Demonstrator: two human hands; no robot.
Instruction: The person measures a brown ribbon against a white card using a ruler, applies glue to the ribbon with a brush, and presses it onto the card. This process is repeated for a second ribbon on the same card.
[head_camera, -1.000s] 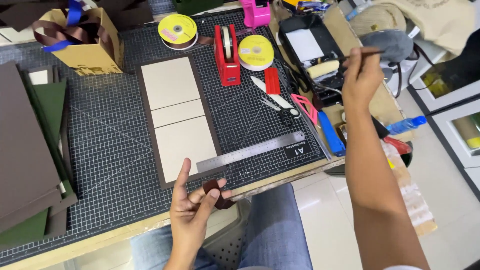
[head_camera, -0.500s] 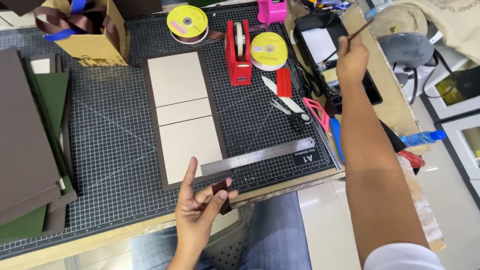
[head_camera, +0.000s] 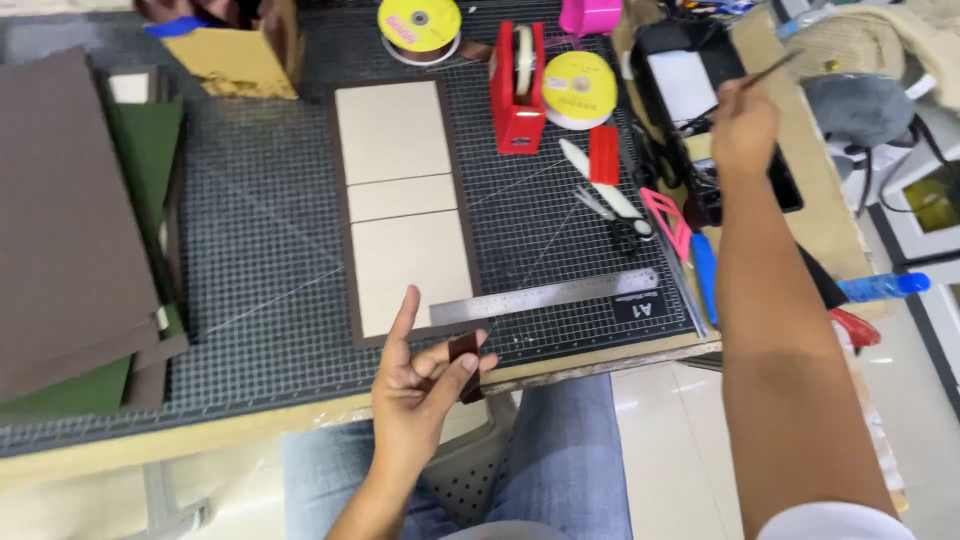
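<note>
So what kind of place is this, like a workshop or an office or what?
Most likely a craft or bookbinding workbench. A gridded cutting mat covers the table, with pale boards laid on dark paper, a steel ruler, tape rolls and scissors. The left hand holds a small dark piece; the right hand holds a thin brush.

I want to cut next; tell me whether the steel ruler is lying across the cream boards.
No. The steel ruler lies on the cutting mat to the right of the lowest cream board, only its left end near that board's corner.
</note>
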